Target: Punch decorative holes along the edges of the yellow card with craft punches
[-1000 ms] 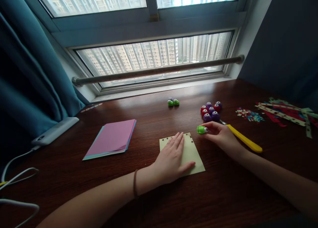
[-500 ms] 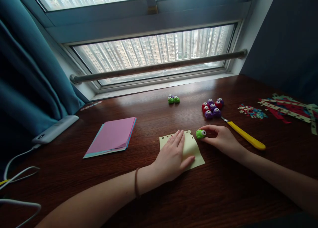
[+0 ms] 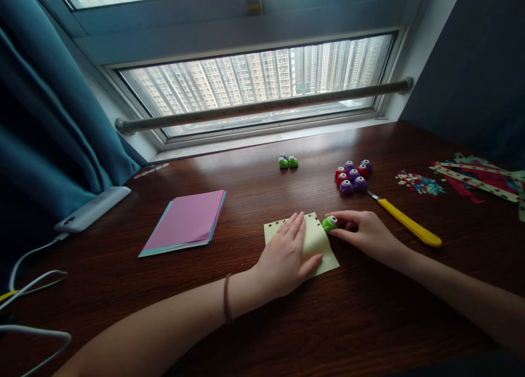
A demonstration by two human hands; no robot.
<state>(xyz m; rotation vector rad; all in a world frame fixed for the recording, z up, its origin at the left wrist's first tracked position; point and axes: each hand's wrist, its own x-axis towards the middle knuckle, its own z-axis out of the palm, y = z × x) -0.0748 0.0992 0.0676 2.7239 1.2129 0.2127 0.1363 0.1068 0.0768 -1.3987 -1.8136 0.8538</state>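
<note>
A pale yellow sheet (image 3: 322, 251) lies on the dark wooden table, with small star-shaped holes along its far edge and upper right corner. My left hand (image 3: 285, 254) rests flat on this sheet, fingers stretched out and thumb spread to the right. Between the thumb and fingers of my right hand (image 3: 365, 232) is a green craft punch (image 3: 330, 223), at the right edge of the sheet. Whether the paper sits inside the punch's slot is too small to tell.
Pink and blue paper (image 3: 184, 221) is stacked at left. Green punches (image 3: 288, 162) stand near the window; red and purple punches (image 3: 353, 177) cluster at right, beside a yellow-handled knife (image 3: 410, 222), confetti (image 3: 420, 183) and paper strips (image 3: 476, 177). A white device (image 3: 92, 210) lies far left.
The green punch in my right hand has moved slightly left, up to the sheet's edge, and has turned a little. My left hand stays on the sheet. The camera view has shifted slightly.
</note>
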